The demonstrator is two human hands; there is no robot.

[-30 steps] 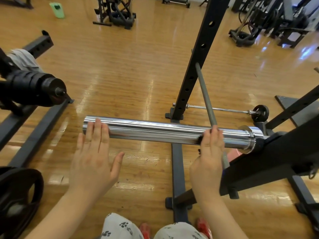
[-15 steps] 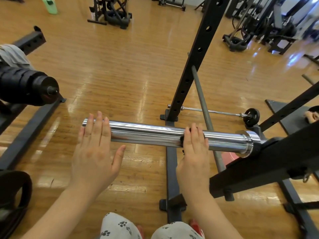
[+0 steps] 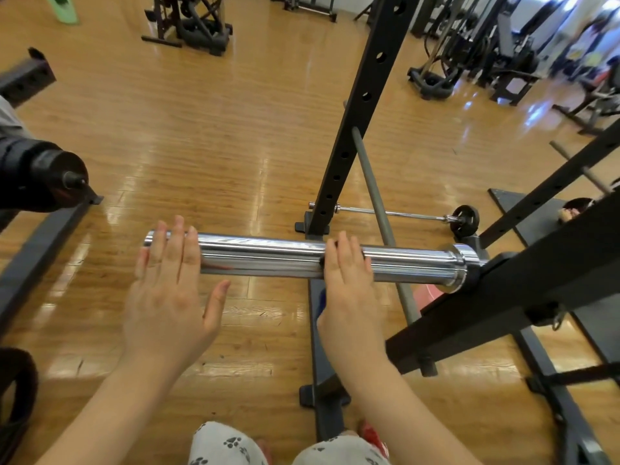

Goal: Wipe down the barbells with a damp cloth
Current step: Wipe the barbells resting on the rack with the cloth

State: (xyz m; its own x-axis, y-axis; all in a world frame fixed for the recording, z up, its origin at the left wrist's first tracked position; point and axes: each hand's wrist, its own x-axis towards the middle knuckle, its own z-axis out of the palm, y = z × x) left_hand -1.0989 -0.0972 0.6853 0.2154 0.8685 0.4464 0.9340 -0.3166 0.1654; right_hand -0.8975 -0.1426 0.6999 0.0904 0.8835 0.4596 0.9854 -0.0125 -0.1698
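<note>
The black rack [image 3: 523, 290] carries the chrome barbell sleeve [image 3: 268, 258] jutting from its left edge. The left hand [image 3: 167, 297] lies flat, fingers straight, on the sleeve's free end; the right hand [image 3: 350, 290] presses a dark cloth [image 3: 322, 261] mid-sleeve.

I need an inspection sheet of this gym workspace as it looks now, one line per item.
Surface: glossy wooden floor.
Job's things: chrome barbell sleeve lying level on black rack; dark cloth barely visible under right hand.
Clutter: small barbell on the floor behind; green object far left.
Hands: left hand flat, fingers on sleeve end; right hand pressing mid-sleeve.
Cables: nothing seen.
Surroundings: gym machines in background.
</note>
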